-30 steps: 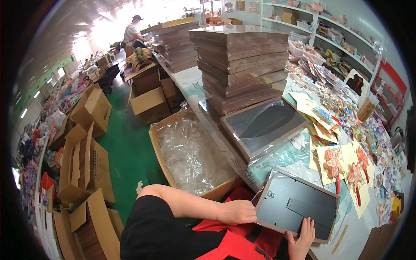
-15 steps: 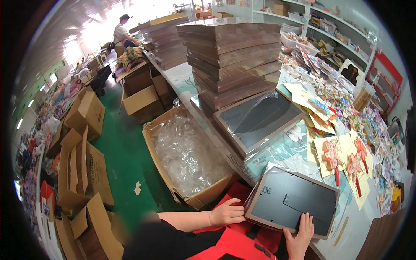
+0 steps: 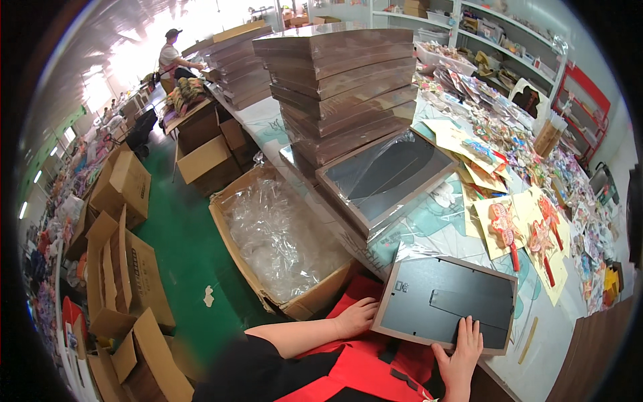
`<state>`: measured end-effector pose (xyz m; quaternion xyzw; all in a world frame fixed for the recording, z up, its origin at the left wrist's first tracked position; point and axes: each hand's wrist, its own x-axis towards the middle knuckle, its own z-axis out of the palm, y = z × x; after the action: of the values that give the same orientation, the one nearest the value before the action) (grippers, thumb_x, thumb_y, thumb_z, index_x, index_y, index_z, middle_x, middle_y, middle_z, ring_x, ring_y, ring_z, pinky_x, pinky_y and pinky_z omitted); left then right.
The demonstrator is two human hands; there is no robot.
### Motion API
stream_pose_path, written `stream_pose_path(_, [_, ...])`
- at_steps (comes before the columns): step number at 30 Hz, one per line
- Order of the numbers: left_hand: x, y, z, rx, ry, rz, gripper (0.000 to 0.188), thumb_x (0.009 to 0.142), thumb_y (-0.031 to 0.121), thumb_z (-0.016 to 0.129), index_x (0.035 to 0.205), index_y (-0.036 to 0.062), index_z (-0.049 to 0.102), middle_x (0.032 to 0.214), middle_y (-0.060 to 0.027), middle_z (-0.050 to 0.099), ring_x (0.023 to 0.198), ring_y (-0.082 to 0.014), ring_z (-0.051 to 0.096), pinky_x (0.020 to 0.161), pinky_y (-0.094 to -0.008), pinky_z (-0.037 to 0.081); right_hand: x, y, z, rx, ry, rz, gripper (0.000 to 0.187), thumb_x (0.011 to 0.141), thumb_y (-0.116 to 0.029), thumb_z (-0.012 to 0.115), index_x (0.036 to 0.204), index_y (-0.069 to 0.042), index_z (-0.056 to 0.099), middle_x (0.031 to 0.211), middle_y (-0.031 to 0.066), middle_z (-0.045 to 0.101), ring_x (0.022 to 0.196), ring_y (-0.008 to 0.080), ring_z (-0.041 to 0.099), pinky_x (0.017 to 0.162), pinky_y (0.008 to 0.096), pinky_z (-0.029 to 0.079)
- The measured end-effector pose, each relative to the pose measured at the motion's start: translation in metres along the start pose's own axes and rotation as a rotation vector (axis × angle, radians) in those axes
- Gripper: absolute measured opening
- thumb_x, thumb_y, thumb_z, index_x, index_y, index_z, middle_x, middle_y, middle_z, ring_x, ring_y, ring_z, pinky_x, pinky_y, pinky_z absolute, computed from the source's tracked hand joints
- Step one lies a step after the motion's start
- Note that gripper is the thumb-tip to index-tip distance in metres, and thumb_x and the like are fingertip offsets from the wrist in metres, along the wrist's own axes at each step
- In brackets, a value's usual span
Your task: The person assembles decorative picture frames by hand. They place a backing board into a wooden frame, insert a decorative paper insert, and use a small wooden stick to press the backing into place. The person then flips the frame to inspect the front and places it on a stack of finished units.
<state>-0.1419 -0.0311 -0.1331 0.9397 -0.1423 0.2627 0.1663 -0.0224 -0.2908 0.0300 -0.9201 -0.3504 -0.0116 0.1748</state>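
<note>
A picture frame (image 3: 415, 315) lies face down at the near table edge, its black back with a folded stand and its brown border showing. At its left edge, my left hand (image 3: 357, 317) grips the border; the fingertips are partly hidden there. My right hand (image 3: 462, 350) rests on the near right part of the backing, fingers stretched out flat and thumb by the near border. Clear plastic film shows along the far left edge of this frame. Beyond it, another frame (image 3: 385, 175) in clear film lies black side up, beside a tall stack of wrapped frames (image 3: 341, 94).
An open carton (image 3: 221, 208) of crumpled clear film stands left of the table. Right of the frame lie yellow cards (image 3: 492, 218) with red figures and a thin strip (image 3: 528, 340). Cartons (image 3: 134, 268) stand on the green floor. A person (image 3: 173, 57) stands far left.
The picture frame has settled flatter and turned slightly, its left edge now lower. My left hand stays at that edge and my right hand on the backing. The whole view has shifted a little.
</note>
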Motion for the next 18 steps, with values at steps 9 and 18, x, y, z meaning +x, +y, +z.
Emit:
stream_pose_path(9, [0.050, 0.026, 0.044, -1.040, 0.216, -0.264, 0.049, 0.079, 0.008, 0.067, 0.124, 0.0039, 0.048, 0.121, -0.0127, 0.052, 0.115, -0.0255, 0.046, 0.101, -0.0372, 0.035, 0.001, -0.018, -0.013, -0.263, 0.039, -0.092, 0.088, 0.066, -0.044, 0.076, 0.134, 0.000, 0.042, 0.138, 0.0216, 0.042, 0.129, 0.0398, 0.037, 0.105, 0.0503, 0.029])
stream_pose_path(18, [0.142, 0.057, -0.035, -1.290, 0.254, -0.212, 0.059, 0.072, 0.006, 0.072, 0.125, 0.0022, 0.046, 0.121, -0.0153, 0.052, 0.113, -0.0296, 0.049, 0.099, -0.0367, 0.038, 0.009, -0.015, -0.050, -0.031, 0.367, -0.192, 0.087, 0.061, -0.038, 0.082, 0.130, 0.001, 0.047, 0.125, 0.0263, 0.052, 0.115, 0.0424, 0.050, 0.099, 0.0466, 0.039])
